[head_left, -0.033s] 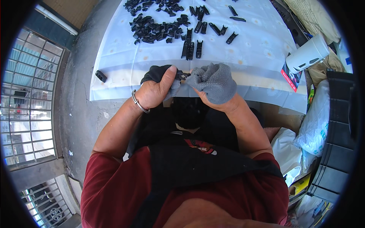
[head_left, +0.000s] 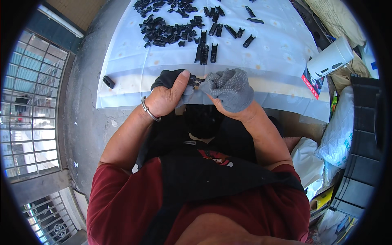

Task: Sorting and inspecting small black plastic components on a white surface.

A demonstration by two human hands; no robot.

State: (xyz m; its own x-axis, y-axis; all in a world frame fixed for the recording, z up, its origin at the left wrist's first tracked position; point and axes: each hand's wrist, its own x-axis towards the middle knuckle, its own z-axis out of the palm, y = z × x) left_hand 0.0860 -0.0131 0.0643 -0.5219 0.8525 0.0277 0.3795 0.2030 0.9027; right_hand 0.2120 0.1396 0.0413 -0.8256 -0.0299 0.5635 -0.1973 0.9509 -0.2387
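My left hand point(head_left: 165, 100) is closed, its thumb lying along a small black plastic part point(head_left: 195, 81) just over the near edge of the table. Dark cloth point(head_left: 162, 78) covers or sits behind its fingers. My right hand point(head_left: 246, 112) is closed in a grey dimpled cloth point(head_left: 229, 87), which hides most of its fingers. The cloth's left end meets the black part, where a small light-coloured detail shows. Beyond my hands lie several long black plastic housings point(head_left: 213, 53) and a heap of small black pieces point(head_left: 159, 32).
A white patterned cover point(head_left: 269, 61) spreads over the table. One black part point(head_left: 108, 81) lies alone near its left corner. At the right edge a white cup point(head_left: 330, 57) leans beside a red and black card point(head_left: 312, 83). Plastic bags point(head_left: 339, 130) and a black crate point(head_left: 359, 155) stand right of me.
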